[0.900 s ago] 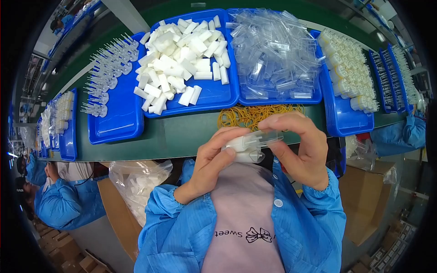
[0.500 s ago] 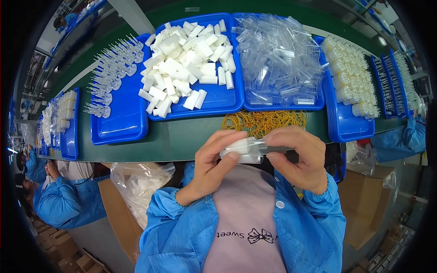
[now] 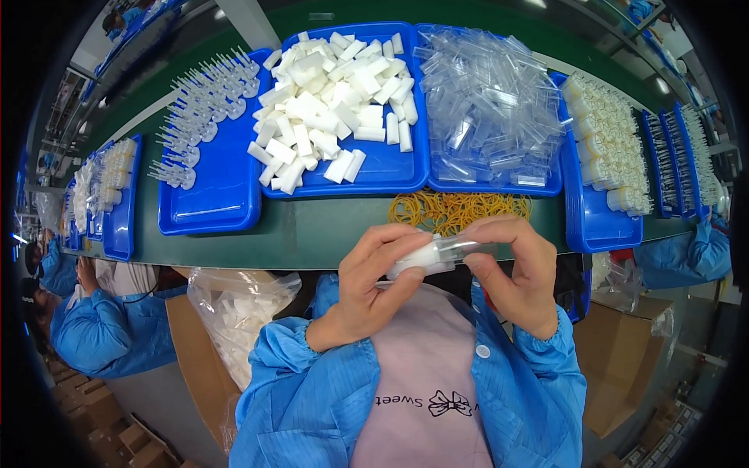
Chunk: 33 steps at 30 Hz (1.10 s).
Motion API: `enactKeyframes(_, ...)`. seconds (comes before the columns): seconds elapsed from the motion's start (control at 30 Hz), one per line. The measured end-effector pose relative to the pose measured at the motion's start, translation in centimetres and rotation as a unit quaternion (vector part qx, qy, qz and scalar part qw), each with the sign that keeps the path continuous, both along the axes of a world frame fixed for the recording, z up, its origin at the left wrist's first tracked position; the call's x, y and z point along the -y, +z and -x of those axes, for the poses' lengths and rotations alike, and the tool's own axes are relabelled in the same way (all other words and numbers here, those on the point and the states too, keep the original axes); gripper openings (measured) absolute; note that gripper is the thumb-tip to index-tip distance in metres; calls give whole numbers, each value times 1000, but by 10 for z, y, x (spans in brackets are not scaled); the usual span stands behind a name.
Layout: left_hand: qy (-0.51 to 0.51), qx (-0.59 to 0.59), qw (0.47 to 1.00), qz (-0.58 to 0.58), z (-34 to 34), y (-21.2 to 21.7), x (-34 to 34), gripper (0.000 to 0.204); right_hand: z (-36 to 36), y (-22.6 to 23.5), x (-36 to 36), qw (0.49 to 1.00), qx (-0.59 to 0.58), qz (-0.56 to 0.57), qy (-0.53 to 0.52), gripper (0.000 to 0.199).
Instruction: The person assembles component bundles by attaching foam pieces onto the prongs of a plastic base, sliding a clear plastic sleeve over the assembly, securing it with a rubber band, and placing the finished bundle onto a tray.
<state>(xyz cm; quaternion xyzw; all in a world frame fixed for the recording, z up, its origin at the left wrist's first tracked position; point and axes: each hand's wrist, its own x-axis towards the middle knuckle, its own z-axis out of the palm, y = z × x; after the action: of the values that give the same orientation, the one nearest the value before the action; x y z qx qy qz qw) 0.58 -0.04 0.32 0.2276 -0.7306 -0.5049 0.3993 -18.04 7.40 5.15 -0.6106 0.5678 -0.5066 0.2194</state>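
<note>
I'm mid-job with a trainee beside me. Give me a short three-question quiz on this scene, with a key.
1. True or false: the person's left hand is empty.
2. Fill the gap: the blue plastic tray heaped with white oblong blocks has, directly to its right, another blue tray heaped with ____.
3. What colour are the thin, loose loop-shaped bands on the green tabletop?

Key:
1. False; it grips a white piece between thumb and fingers.
2. Clear plastic pieces.
3. Yellow-orange.
</note>
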Motion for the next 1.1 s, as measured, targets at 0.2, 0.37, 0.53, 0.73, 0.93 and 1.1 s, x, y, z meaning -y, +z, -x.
enactKeyframes(0.2,0,5,998,62,-2,-2,1,33,3,-1,0,999,17,-12,37,24)
enactKeyframes(0.37,-22,-16,998,60,-3,-1,0,33,-2,4,-6,998,27,-11,46,23)
enactKeyframes(0.53,-26,-17,997,68,-3,-1,-2,35,-4,3,-8,995,83,-19,43,21)
enactKeyframes(0.73,-35,-20,997,73,-3,3,-3,36,-4,-3,-12,994,97,6,48,22)
enactKeyframes(0.93,-34,-2,998,49,-1,1,-3,34,-7,-13,-11,986,167,0,19,25)
enactKeyframes(1.1,-45,28,995,89,0,-5,-2,45,-7,-5,-9,997,57,-47,1,34)
